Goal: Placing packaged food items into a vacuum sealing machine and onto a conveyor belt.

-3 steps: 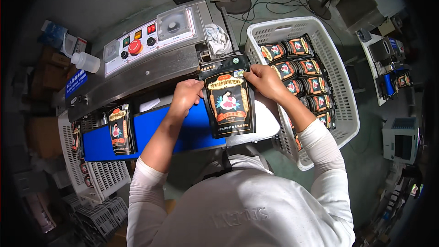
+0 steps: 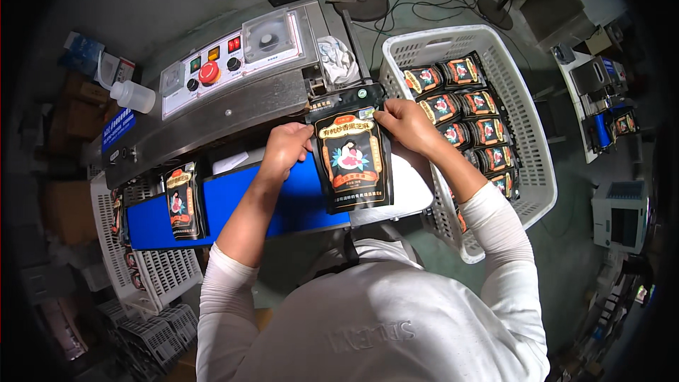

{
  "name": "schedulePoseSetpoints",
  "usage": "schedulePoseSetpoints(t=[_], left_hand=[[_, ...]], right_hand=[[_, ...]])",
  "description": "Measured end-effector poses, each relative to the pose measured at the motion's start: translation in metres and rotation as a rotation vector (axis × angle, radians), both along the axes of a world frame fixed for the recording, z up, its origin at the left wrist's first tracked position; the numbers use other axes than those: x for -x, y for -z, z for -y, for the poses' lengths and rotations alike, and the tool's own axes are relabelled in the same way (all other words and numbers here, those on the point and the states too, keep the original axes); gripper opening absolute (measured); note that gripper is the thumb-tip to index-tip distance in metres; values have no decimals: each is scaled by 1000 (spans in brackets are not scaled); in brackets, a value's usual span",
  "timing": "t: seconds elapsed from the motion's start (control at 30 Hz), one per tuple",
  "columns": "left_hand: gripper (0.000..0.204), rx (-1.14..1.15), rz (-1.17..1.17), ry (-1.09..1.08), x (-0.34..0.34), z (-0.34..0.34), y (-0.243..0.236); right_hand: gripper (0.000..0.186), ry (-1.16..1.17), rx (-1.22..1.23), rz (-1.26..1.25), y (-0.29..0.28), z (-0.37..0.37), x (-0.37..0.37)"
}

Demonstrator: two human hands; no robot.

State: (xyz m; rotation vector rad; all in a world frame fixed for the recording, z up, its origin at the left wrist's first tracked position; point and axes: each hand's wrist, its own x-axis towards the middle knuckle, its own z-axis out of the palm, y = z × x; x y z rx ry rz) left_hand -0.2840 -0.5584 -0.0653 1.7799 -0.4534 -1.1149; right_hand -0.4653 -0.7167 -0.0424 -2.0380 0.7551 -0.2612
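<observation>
Grey floor, white crate of pouches (another pouch in fingers of both hands)

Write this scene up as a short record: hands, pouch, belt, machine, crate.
left hand: on black pouch, upper left edge
right hand: gripping its upper right edge
pouch: printed front up, top edge beside machine
blue belt: another pouch toward left
machine panel: round red button
white crate: right side, holds rows of similar pouches

Held pouch, left forearm partly hide blue belt.
</observation>
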Motion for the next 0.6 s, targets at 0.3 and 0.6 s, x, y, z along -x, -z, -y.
schedulePoseSetpoints(t=[0.3, 0.6], left_hand=[[19, -17, 4, -17, -11, -13, -4], [22, -85, 53, -65, -29, -37, -13]], right_hand=[[31, -33, 45, -83, 0, -6, -14], [27, -137, 73, -139, -5, -25, -38]])
